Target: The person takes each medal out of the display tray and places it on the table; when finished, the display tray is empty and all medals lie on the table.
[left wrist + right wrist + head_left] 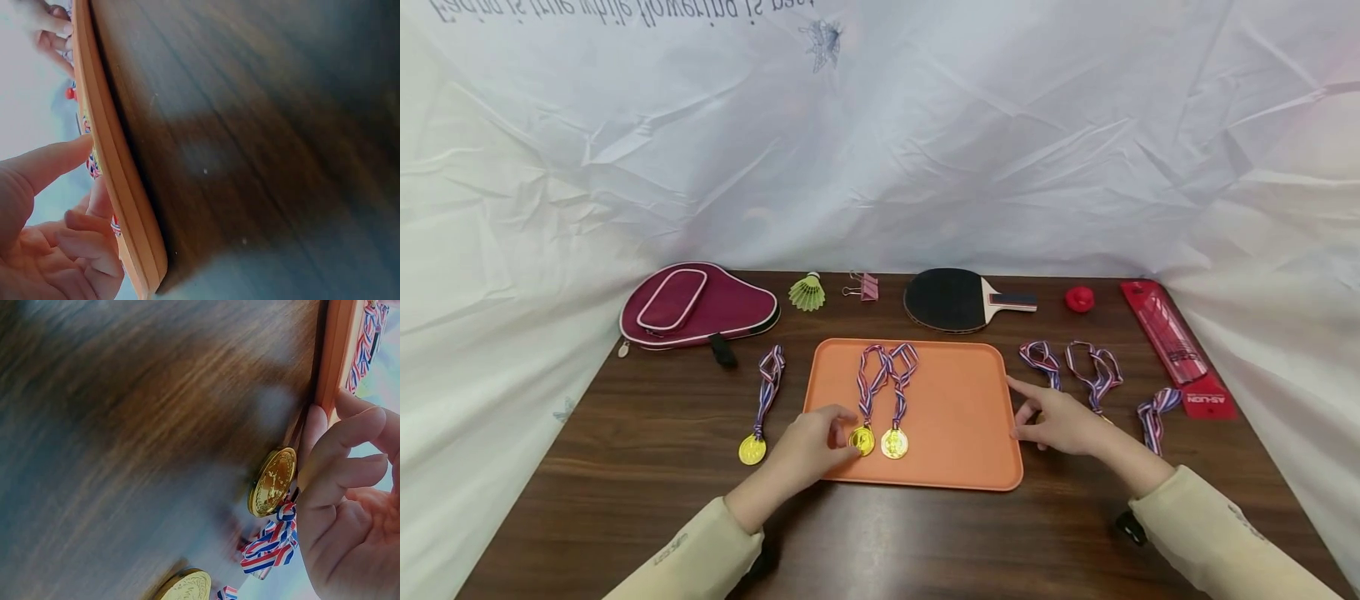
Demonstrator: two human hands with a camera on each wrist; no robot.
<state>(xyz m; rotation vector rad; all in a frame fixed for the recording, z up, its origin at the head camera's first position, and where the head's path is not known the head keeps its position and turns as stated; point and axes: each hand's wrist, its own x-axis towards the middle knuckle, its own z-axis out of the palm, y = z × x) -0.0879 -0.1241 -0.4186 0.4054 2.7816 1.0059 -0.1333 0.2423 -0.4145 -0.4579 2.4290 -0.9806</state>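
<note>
An orange tray (955, 417) lies on the dark table, with two gold medals side by side in its left half. My left hand (816, 442) reaches over the tray's front left edge. Its thumb tip is right at the lower edge of the left medal (862, 442), while the forefinger lies apart from it, near the ribbon. The second medal (894, 443) lies just to the right. My right hand (1060, 421) touches the tray's right rim with spread thumb and forefinger. Below that hand, in the right wrist view, a gold medal (273, 481) with a striped ribbon lies close by.
Left of the tray lies another medal (752, 449); more striped ribbons (1096, 375) lie right of it. Along the back are a maroon paddle case (737, 300), a shuttlecock (807, 292), a pink binder clip (868, 287), a table tennis paddle (945, 300), a red object (1079, 299) and a red package (1172, 337).
</note>
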